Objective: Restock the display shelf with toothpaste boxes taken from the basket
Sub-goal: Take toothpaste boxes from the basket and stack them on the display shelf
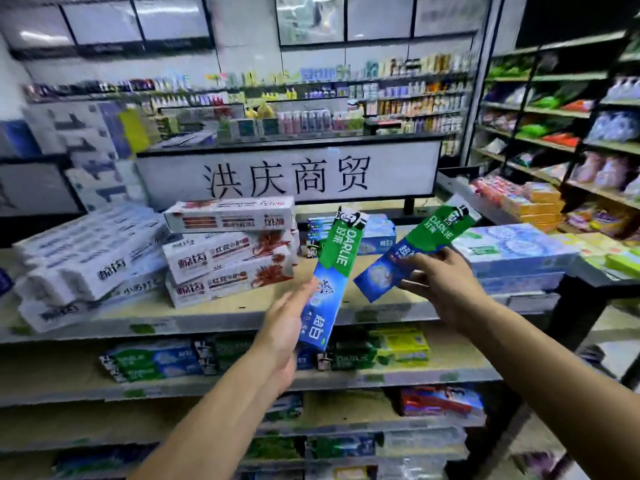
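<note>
green-and-blue toothpaste box (334, 268) stands nearly upright in the left grip (284, 327), which holds it by the lower end above the near edge of the display shelf (242, 308). right grip (446, 285) clasps a second green-and-blue box (412, 251), tilted to the right, over the same shelf. white boxes (86, 261) and red-printed boxes (228, 251) are stacked on the shelf's left, pale blue boxes (512, 251) on its right.
</note>
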A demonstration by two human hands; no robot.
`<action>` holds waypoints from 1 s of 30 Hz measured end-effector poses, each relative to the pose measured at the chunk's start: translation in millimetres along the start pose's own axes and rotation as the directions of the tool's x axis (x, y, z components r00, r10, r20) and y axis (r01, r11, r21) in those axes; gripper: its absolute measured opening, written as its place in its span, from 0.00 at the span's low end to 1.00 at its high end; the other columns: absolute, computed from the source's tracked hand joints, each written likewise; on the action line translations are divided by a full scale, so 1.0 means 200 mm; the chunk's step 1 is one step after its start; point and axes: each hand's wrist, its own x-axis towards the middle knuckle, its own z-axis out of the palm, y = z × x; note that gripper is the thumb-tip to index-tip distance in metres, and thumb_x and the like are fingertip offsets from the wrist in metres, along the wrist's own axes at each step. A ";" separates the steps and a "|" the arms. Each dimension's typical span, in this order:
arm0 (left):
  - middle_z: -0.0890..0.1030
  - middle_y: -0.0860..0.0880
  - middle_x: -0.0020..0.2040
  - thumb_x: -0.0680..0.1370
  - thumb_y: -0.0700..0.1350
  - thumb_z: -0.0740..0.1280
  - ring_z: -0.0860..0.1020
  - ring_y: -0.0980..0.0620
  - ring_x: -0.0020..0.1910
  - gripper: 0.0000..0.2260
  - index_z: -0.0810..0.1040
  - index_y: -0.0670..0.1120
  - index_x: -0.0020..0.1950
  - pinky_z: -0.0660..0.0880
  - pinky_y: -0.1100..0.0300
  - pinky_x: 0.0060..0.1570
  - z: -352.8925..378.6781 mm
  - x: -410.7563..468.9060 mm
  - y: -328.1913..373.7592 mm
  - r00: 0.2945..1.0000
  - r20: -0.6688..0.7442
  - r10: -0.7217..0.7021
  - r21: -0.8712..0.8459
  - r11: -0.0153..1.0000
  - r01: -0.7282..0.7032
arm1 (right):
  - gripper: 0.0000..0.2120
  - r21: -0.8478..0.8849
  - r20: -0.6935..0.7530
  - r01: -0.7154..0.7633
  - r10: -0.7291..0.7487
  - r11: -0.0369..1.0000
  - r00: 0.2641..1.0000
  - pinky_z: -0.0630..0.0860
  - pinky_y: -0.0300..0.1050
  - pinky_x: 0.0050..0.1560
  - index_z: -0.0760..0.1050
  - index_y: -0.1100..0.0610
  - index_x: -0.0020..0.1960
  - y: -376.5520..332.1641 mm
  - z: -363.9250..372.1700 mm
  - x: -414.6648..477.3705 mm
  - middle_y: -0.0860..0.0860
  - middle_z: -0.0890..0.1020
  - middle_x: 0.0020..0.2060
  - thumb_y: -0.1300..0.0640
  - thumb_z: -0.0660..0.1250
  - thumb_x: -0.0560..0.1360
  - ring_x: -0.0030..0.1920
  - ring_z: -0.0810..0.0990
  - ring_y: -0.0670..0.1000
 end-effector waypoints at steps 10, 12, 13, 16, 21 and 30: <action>0.83 0.38 0.49 0.75 0.31 0.68 0.82 0.45 0.39 0.13 0.75 0.40 0.58 0.82 0.48 0.37 0.18 0.21 -0.05 0.997 0.027 -0.072 -0.088 0.993 0.074 | 0.11 0.001 0.040 0.039 -0.039 0.999 0.998 0.82 0.42 0.40 0.76 0.65 0.54 -0.01 -0.12 0.15 0.58 0.86 0.47 0.69 0.70 0.73 0.44 0.86 0.53; 0.82 0.38 0.47 0.72 0.26 0.66 0.83 0.43 0.40 0.17 0.73 0.39 0.58 0.82 0.42 0.45 0.22 0.25 -0.06 0.996 0.049 -0.073 -0.097 0.992 0.078 | 0.12 -0.008 0.010 0.066 -0.066 0.998 0.998 0.81 0.39 0.38 0.76 0.65 0.55 -0.01 -0.15 0.14 0.58 0.86 0.46 0.69 0.71 0.72 0.44 0.86 0.52; 0.82 0.37 0.46 0.71 0.24 0.65 0.82 0.42 0.41 0.17 0.73 0.37 0.57 0.80 0.39 0.48 0.23 0.26 -0.08 0.996 0.056 -0.074 -0.107 0.991 0.080 | 0.13 -0.014 -0.009 0.083 -0.083 0.996 0.996 0.80 0.38 0.37 0.76 0.65 0.55 -0.01 -0.16 0.13 0.57 0.86 0.46 0.68 0.72 0.72 0.44 0.86 0.51; 0.83 0.40 0.39 0.68 0.25 0.70 0.82 0.44 0.37 0.12 0.77 0.37 0.47 0.81 0.47 0.42 0.27 0.32 -0.09 0.999 -0.047 -0.020 -0.139 0.990 0.013 | 0.08 -0.038 -0.061 0.154 -0.156 0.987 0.986 0.75 0.35 0.30 0.78 0.61 0.50 -0.03 -0.19 0.10 0.56 0.86 0.42 0.66 0.73 0.72 0.36 0.84 0.48; 0.84 0.44 0.47 0.69 0.36 0.76 0.82 0.48 0.44 0.17 0.79 0.37 0.57 0.79 0.59 0.42 0.31 0.48 -0.05 0.974 -0.195 0.112 -0.197 0.969 -0.151 | 0.04 -0.044 -0.075 0.241 -0.244 0.970 0.967 0.76 0.35 0.30 0.79 0.60 0.46 -0.07 -0.22 0.04 0.51 0.86 0.36 0.66 0.72 0.73 0.34 0.82 0.46; 0.85 0.45 0.54 0.61 0.43 0.81 0.82 0.48 0.53 0.26 0.80 0.42 0.57 0.76 0.55 0.57 0.41 0.70 -0.03 0.972 -0.227 0.055 -0.173 0.980 -0.096 | 0.07 -0.002 -0.107 0.267 -0.266 0.964 0.958 0.80 0.36 0.36 0.79 0.58 0.49 -0.07 -0.22 0.03 0.52 0.87 0.41 0.64 0.73 0.72 0.40 0.84 0.46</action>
